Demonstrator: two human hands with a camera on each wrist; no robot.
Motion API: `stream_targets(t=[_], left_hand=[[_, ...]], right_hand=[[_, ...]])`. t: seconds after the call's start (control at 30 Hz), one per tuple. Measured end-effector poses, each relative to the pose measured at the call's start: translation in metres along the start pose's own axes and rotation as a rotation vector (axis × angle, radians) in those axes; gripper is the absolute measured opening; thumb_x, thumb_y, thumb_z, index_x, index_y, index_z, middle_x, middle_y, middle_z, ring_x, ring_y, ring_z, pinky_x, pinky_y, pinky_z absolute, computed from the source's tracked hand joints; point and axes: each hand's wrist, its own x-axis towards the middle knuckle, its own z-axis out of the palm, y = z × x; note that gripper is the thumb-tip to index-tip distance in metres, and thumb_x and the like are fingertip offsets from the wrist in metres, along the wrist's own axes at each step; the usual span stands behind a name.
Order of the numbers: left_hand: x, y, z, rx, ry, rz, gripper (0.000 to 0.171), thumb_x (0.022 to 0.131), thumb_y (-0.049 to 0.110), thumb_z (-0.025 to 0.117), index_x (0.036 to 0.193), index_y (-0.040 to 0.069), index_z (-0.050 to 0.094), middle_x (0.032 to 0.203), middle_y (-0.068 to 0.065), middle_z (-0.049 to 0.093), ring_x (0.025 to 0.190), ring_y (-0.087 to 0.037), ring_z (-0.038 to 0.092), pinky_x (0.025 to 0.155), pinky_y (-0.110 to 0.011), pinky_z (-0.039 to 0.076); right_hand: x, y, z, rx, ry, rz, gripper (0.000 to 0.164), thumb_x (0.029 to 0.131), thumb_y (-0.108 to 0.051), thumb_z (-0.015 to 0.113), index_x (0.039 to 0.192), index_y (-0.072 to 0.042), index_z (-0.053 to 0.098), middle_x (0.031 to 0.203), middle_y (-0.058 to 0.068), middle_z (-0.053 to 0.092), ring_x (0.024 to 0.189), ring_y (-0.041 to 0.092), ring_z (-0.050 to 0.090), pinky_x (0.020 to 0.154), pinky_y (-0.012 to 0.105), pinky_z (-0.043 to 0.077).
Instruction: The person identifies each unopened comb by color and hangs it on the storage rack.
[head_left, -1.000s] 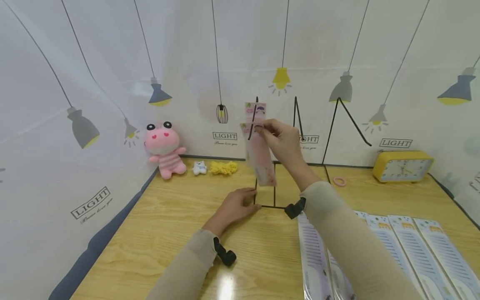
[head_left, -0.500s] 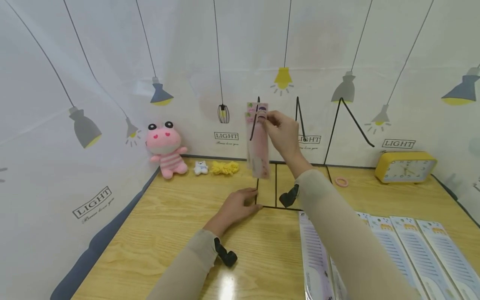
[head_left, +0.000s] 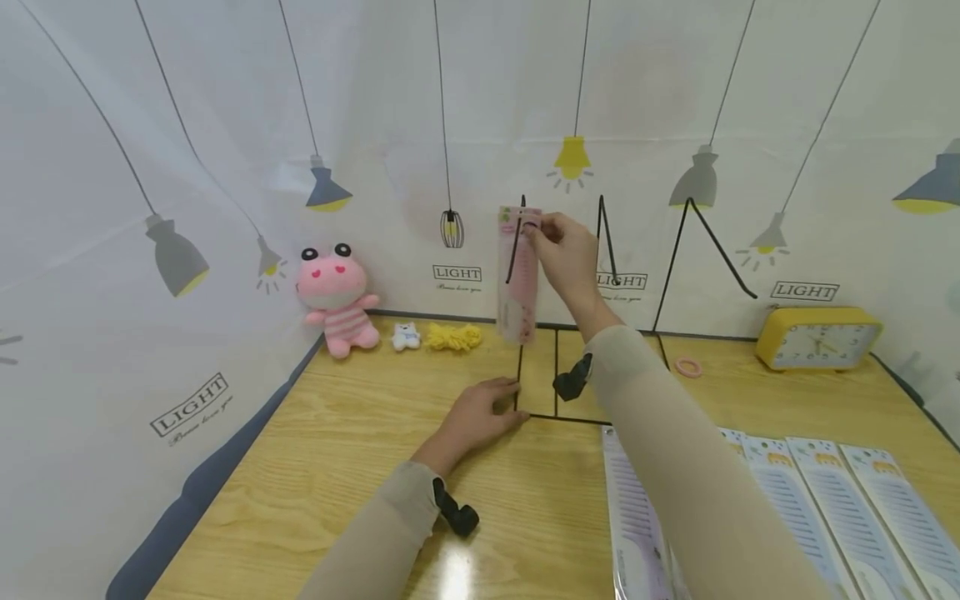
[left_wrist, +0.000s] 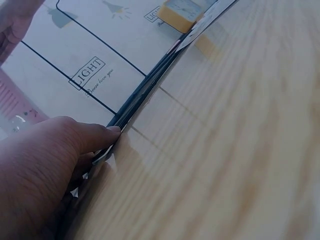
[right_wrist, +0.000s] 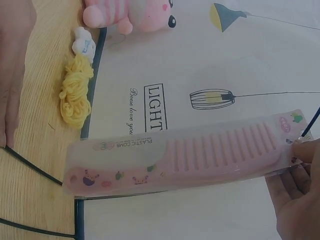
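My right hand (head_left: 564,254) pinches the top corner of a pink plastic comb in a clear packet (right_wrist: 220,150). The packet hangs upright on the left prong of a black wire rack (head_left: 557,375), with the prong passing through its top. Its printed card faces me, and it covers most of another pink packet behind it. Low on the table, my left hand (head_left: 476,417) holds the front left corner of the rack's base, thumb (left_wrist: 95,137) on the front wire and fingers at the side wire. The rack's middle prong (head_left: 607,237) and right prong (head_left: 722,246) carry nothing.
Purple comb packets (head_left: 633,517) and blue ones (head_left: 832,500) lie at the front right, partly under my right sleeve. Along the back stand a pink plush toy (head_left: 341,300), a small white bear (head_left: 406,336), yellow yarn (head_left: 453,337), a pink ring (head_left: 688,367) and a yellow clock (head_left: 819,339).
My right hand has pushed the comb packet back and up along the left prong, so it now overlaps the packet behind. The left hand has stayed at the rack's base.
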Motion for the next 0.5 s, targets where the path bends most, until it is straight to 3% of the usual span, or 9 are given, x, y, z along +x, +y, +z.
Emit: stream_targets(t=[0.33, 0.5], left_hand=[[0.0, 0.001, 0.0, -0.001, 0.013, 0.02, 0.06, 0.097, 0.045, 0.065, 0.146, 0.012, 0.055, 0.151, -0.004, 0.05, 0.141, -0.026, 0.044, 0.117, -0.043, 0.034], [0.0, 0.001, 0.001, 0.002, 0.012, 0.021, 0.06, 0.097, 0.045, 0.064, 0.146, 0.012, 0.055, 0.151, -0.004, 0.05, 0.141, -0.026, 0.043, 0.117, -0.043, 0.034]], right_hand=[[-0.01, 0.012, -0.006, 0.026, -0.033, 0.008, 0.027, 0.096, -0.028, 0.07, 0.109, -0.004, 0.072, 0.103, 0.011, 0.074, 0.094, 0.021, 0.069, 0.086, 0.034, 0.057], [-0.025, 0.024, -0.018, -0.02, -0.127, 0.098, 0.044, 0.092, -0.046, 0.07, 0.113, -0.007, 0.07, 0.106, 0.009, 0.072, 0.099, 0.023, 0.068, 0.087, 0.04, 0.056]])
